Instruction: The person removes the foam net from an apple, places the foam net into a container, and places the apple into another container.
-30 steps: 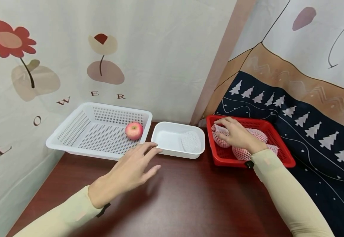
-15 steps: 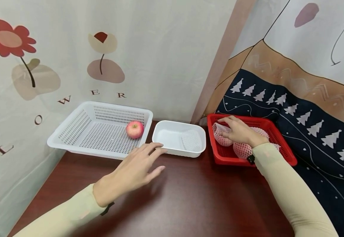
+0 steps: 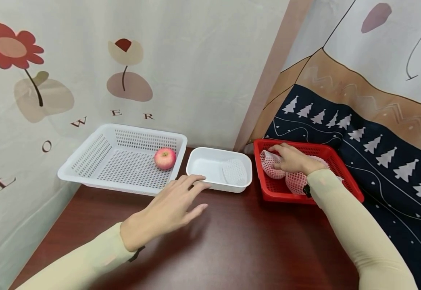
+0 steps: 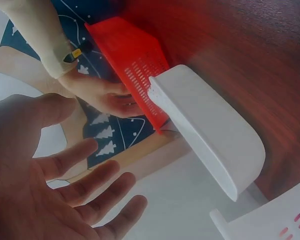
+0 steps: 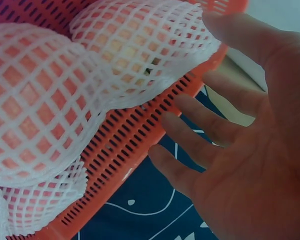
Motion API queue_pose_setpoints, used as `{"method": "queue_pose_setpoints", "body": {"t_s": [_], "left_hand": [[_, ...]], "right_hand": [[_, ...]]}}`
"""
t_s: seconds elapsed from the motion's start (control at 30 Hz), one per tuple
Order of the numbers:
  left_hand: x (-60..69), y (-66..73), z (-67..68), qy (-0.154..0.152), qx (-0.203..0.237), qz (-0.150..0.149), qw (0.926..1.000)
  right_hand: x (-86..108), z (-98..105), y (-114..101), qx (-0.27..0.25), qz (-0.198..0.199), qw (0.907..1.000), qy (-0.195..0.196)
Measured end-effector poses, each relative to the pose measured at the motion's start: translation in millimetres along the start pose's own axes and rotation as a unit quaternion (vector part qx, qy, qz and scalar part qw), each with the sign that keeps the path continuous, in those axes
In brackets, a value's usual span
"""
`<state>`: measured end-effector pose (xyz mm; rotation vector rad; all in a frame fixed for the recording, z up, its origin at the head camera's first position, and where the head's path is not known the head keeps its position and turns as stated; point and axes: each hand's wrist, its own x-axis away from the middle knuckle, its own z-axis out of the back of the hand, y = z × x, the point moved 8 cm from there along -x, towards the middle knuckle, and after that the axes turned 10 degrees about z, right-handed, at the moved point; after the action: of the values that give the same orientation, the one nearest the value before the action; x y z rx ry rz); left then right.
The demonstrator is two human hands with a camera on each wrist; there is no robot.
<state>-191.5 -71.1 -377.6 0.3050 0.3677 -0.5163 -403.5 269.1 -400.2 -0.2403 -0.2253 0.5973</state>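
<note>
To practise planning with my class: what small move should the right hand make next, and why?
Probably curl the bare right hand around the rounded reddish fruit in white foam netting nearest its thumb: the thumb is at the netting's edge, but the fingers are spread, not gripping.

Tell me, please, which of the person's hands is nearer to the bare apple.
Left: the left hand hovers on the near side of the bare apple. The right hand is farther away to the right, over the red perforated basket.
</note>
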Motion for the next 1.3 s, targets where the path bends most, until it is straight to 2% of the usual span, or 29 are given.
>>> {"method": "queue_pose_setpoints", "body": {"t_s": [0.77, 1.03, 1.3], "left_hand": [[-0.2, 15.4, 0.2, -0.001, 0.005, -0.017, 0.9998], [-1.3, 23.2, -0.6, -0.003, 0.002, -0.027, 0.9996], [-3.1, 32.9, -2.3, -0.007, -0.003, -0.037, 0.9993]], "right_hand": [[-13.5, -6.7, 8.2, 0.018, -0.002, 0.9981, -0.058], [-15.3, -13.2, 14.0, 0.015, -0.017, 0.9964, -0.082], [-18.9, -15.5, 7.7, 0.049, -0.006, 0.9924, -0.113]]}}
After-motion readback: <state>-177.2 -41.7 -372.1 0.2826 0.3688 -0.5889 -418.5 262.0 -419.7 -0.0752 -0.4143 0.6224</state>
